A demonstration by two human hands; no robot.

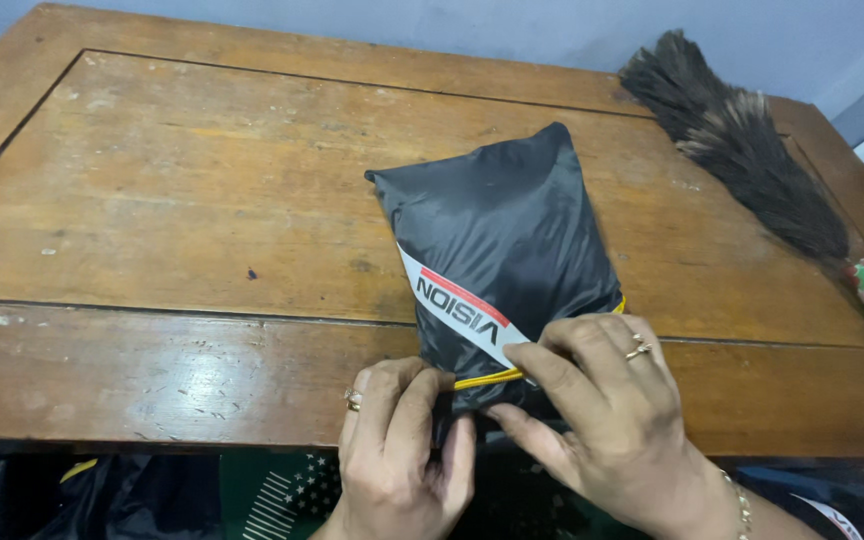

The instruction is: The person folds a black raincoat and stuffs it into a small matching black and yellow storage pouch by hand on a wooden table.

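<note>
Both hands pinch the mouth of the black nylon pouch (497, 250) on the wooden counter (182, 200): left hand (397, 450) fingers closed on fabric, right hand (607, 420) fingers gripping the yellow drawcord (487, 379), which needs cinching.

Likely a home: a worn, scratched wooden table (182, 200) against a plain bluish wall (512, 30), with a feather duster (742, 150) lying on it.

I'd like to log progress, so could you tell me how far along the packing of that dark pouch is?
Done: the black pouch looks stuffed full and lies on the wooden table. In hand: the left hand pinches its gathered mouth while the right hand works the yellow cord across it. Left: no knot shows yet, so the closing looks unfinished. The feather duster lies untouched.
</note>
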